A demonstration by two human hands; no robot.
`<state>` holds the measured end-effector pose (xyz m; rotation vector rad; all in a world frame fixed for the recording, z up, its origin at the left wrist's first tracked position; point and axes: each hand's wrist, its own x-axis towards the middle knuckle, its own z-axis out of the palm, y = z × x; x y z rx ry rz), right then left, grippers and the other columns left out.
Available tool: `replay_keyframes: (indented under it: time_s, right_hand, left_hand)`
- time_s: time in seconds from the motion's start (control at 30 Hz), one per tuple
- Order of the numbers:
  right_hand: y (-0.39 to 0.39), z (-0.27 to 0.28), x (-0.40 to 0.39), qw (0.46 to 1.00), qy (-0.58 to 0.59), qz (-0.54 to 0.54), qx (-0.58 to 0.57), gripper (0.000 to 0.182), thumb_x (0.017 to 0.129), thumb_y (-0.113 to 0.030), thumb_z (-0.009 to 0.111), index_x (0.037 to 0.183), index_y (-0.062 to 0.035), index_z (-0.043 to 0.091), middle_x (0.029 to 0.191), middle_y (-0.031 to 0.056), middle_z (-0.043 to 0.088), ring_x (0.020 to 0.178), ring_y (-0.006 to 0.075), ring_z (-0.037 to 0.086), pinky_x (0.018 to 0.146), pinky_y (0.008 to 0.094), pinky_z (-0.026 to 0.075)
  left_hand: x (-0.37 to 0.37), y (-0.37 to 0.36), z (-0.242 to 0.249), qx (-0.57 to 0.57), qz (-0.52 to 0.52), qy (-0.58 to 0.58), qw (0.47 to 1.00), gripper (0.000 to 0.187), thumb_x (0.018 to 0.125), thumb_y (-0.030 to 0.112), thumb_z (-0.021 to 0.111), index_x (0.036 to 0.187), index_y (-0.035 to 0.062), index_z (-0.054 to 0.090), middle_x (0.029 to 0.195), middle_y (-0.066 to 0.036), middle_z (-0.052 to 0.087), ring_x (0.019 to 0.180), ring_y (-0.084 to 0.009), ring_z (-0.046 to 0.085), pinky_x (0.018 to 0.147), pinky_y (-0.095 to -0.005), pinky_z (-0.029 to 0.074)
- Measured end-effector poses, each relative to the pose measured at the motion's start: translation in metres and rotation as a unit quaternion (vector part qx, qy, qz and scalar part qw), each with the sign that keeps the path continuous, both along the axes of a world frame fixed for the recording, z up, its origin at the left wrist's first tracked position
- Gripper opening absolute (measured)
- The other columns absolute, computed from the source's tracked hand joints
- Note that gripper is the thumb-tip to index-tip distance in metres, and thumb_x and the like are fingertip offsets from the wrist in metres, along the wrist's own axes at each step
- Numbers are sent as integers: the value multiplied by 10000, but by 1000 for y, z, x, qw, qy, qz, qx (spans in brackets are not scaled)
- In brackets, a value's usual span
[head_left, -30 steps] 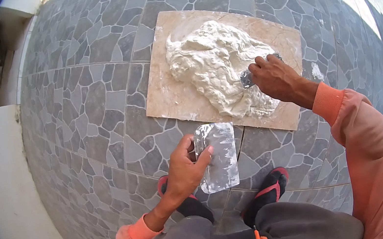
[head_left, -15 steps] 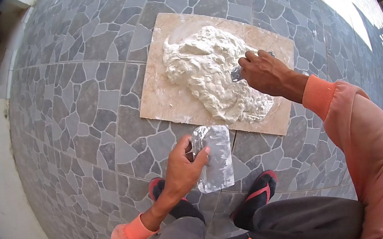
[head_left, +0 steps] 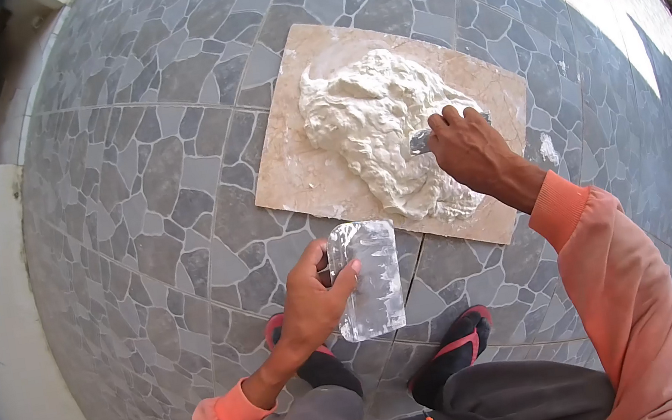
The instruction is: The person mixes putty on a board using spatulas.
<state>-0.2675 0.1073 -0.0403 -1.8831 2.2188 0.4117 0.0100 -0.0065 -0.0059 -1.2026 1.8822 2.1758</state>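
Observation:
A thick heap of wet white plaster [head_left: 376, 126] is spread over a beige square tile [head_left: 283, 174] on the floor. My right hand [head_left: 474, 146], fingers closed from above, grips a scraper [head_left: 421, 141] whose blade meets the plaster on the heap's right side. Much of that scraper is hidden under the hand. Nearer my body, my left hand [head_left: 318, 295] holds a flat, plaster-smeared scraper plate [head_left: 370, 283] by its left edge, thumb on its face. The plate is above the floor, in front of the tile's near edge.
Grey stone-patterned floor tiles [head_left: 133, 188] surround the board. My feet in black-and-red sandals [head_left: 457, 348] stand just below the plate. A white wall or ledge [head_left: 6, 329] runs along the left; a white splash [head_left: 548, 148] marks the floor right of the tile.
My right hand and its scraper have shifted slightly down and nearer me over the plaster. The left hand with the plate has barely moved. The view has shifted a little.

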Motion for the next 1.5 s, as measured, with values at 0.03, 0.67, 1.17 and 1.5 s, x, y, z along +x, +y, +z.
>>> replay_keyframes:
  time_s: [0.03,0.67,1.17,1.5]
  right_hand:
    - [4,-7,1,1000,7,3,-20,150,870,-74,578,864,6,705,1003,116,617,983,238,560,763,346,466]
    - [19,-14,9,998,24,-11,-59,137,866,-76,579,906,-5,689,956,101,593,942,226,556,741,338,466]
    - [21,-35,24,1000,-19,12,-19,157,852,-88,593,901,-6,717,958,88,605,933,218,546,733,346,435]
    - [18,-28,31,998,4,52,23,155,878,-103,584,875,-24,718,978,83,600,938,213,541,743,329,432]
  left_hand:
    - [1,0,-2,4,1,3,1000,251,932,76,664,1130,-31,554,938,-51,654,816,-54,599,683,-219,509]
    - [-6,6,4,5,-8,14,1000,248,923,89,671,1110,-35,565,950,-72,666,838,-77,614,704,-245,519]
    - [-3,6,-2,-12,-12,15,1000,234,926,80,670,1099,-33,559,914,-46,653,805,-55,592,685,-227,507]
    - [-5,5,1,-10,-24,8,1000,250,927,83,669,1117,-36,558,929,-58,659,818,-61,603,689,-232,514]
